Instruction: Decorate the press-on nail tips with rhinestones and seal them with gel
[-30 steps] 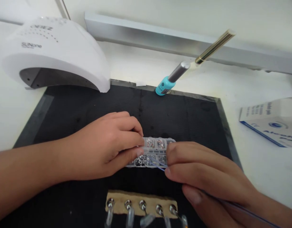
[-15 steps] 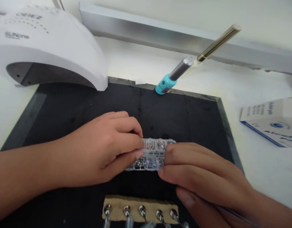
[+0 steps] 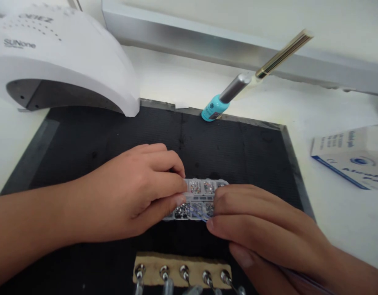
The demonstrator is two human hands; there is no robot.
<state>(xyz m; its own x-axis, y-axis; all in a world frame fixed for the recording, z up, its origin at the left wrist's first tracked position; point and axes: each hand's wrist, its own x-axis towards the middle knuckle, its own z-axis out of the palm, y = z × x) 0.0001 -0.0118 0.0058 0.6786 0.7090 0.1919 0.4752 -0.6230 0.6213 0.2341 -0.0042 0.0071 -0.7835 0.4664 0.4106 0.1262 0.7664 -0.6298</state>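
Note:
A clear compartment box (image 3: pixel 196 198) with small shiny stones lies on the black mat. My left hand (image 3: pixel 145 188) covers its left part, thumb and fingers pressed on the box. On the box's right side rests my right hand (image 3: pixel 262 225), closed around a thin purple tool (image 3: pixel 302 275). The tool's tip reaches over the lower compartments, near the middle. Whether a stone sticks to the tip cannot be made out. Below the box stands a beige strip (image 3: pixel 152 258) with several metal holders bearing clear nail tips (image 3: pixel 168 286).
A white lamp (image 3: pixel 69 53) stands at the back left. A turquoise bottle (image 3: pixel 215 108) with a silver cap and a gold-handled brush (image 3: pixel 284 53) are behind the mat (image 3: pixel 238 151). A white and blue box (image 3: pixel 351 155) lies at the right.
My right hand and the tool have shifted very slightly to the right, uncovering a bit more of the lower compartments. My left hand keeps its place.

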